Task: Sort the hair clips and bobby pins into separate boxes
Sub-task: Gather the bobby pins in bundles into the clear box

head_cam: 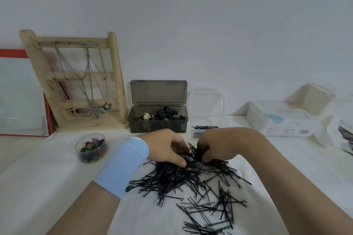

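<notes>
- The loose heap of thin black metal bobby pins (193, 183) lies on the white cloth-covered table (47, 187), spreading from the centre of the view down toward 5 o'clock.
- The left hand (166, 147), with a pale blue band on its wrist, is curled over the far edge of the heap, fingers bent down into the pins; it seems to pinch a small bunch, though how much it holds I cannot tell.
- The right hand (217, 147) is likewise half closed, fingertips buried in the same tuft, touching or nearly touching the left.
- The pins are probably light, stiff and slick, and they tangle with one another (a bunch will drag strays along), so a firm pinch across the middle of an aligned bundle seems best.
- At 12 o'clock from the hands stands the smoky grey plastic box with its hinged lid up (158, 119), holding dark claw clips and one cream flower clip.
- At 1 o'clock sits the clear shallow plastic box (207, 129), lid raised, a few pins already inside.
- At 9 o'clock is a small round clear tub of coloured mini clips (92, 148); beyond it, a wooden ladder-shaped stand hung with chains (76, 80).
- Nothing blocks the short path to the clear box; a white tissue pack (282, 120) lies at 2 o'clock, well clear.
</notes>
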Demonstrator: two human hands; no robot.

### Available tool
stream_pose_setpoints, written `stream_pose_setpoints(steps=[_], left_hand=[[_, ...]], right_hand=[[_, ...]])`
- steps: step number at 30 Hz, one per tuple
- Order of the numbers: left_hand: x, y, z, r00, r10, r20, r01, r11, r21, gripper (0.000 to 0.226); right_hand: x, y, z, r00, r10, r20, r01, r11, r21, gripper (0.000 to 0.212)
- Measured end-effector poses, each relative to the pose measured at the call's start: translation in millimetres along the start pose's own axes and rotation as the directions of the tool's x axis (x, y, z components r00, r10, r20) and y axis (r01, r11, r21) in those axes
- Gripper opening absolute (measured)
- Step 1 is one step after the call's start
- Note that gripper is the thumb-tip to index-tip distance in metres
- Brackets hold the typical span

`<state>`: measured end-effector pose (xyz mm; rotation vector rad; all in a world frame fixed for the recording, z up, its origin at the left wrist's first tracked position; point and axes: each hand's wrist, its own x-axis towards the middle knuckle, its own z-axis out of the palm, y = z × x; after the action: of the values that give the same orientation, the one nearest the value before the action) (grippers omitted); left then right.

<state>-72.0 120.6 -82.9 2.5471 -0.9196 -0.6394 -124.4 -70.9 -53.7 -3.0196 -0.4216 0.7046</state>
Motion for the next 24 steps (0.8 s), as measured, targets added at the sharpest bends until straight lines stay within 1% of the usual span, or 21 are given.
stream_pose_setpoints(steps=[1, 3, 4, 5, 6, 8, 9, 12, 13, 15, 19, 20, 22, 24], left_hand=[[0.4, -0.6, 0.1, 1.000, 0.003, -0.007, -0.003, 1.000, -0.003, 0.047], [2.2, -2.9, 0.1, 1.000, 0.015, -0.022, -0.015, 1.000, -0.012, 0.035], [2.8, -4.5, -0.6, 0.999, 0.021, -0.029, -0.022, 1.000, -0.019, 0.030], [2.6, -5.6, -1.8, 0.999, 0.026, -0.033, -0.027, 0.999, -0.027, 0.025], [1.9, -6.8, -3.2, 0.999, 0.025, -0.034, -0.026, 0.999, -0.030, 0.020], [-0.4, -8.1, -6.8, 0.999, 0.020, -0.047, -0.021, 1.000, -0.018, 0.013], [-1.2, -8.2, -8.5, 0.998, 0.018, -0.052, -0.018, 1.000, -0.013, 0.013], [-2.3, -7.5, -10.8, 0.999, 0.000, -0.036, 0.000, 1.000, 0.002, 0.022], [-3.2, -6.5, -11.3, 1.000, -0.005, -0.028, 0.005, 1.000, 0.007, 0.024], [-5.2, -5.6, -13.7, 1.000, -0.006, -0.018, 0.006, 1.000, 0.011, 0.024], [-15.6, -7.4, -24.7, 0.999, -0.004, -0.042, 0.004, 1.000, -0.004, 0.007], [-17.9, -8.0, -26.4, 0.999, -0.008, -0.034, 0.007, 1.000, -0.009, 0.010], [-20.6, -5.9, -26.2, 1.000, -0.022, -0.011, 0.022, 0.999, -0.028, 0.027], [-18.2, -1.3, -23.4, 0.999, -0.019, -0.034, 0.016, 0.995, -0.098, 0.040]], right_hand=[[0.1, 2.1, -0.4, 1.000, -0.021, -0.013, 0.022, 1.000, 0.015, 0.017], [-0.3, 5.5, -0.6, 0.998, -0.060, -0.019, 0.061, 0.996, 0.061, 0.021], [-0.6, 7.3, -0.6, 0.997, -0.071, -0.018, 0.073, 0.993, 0.096, 0.017], [-1.0, 8.9, -0.3, 0.996, -0.082, -0.021, 0.084, 0.985, 0.153, 0.012], [-1.4, 9.8, -0.1, 0.996, -0.085, -0.020, 0.087, 0.969, 0.232, 0.011], [-1.6, 10.7, 0.4, 0.996, -0.090, -0.009, 0.085, 0.898, 0.431, 0.015], [-1.8, 9.9, 0.1, 0.996, -0.092, -0.005, 0.082, 0.850, 0.520, 0.016], [1.1, 8.3, 2.0, 0.994, -0.105, 0.000, 0.076, 0.722, 0.687, 0.017], [2.2, 8.2, 3.2, 0.994, -0.109, 0.003, 0.075, 0.698, 0.712, 0.018], [2.6, 10.0, 4.6, 0.992, -0.123, 0.009, 0.078, 0.686, 0.724, 0.019], [-2.3, 12.9, 3.8, 0.984, -0.173, 0.030, 0.100, 0.692, 0.715, 0.019], [-2.5, 12.7, 3.7, 0.986, -0.165, 0.014, 0.105, 0.689, 0.717, 0.019], [0.5, 11.6, 4.2, 0.989, -0.140, -0.050, 0.132, 0.673, 0.728, 0.019], [5.5, 10.4, 5.3, 0.988, -0.104, -0.115, 0.155, 0.635, 0.757, 0.020]])
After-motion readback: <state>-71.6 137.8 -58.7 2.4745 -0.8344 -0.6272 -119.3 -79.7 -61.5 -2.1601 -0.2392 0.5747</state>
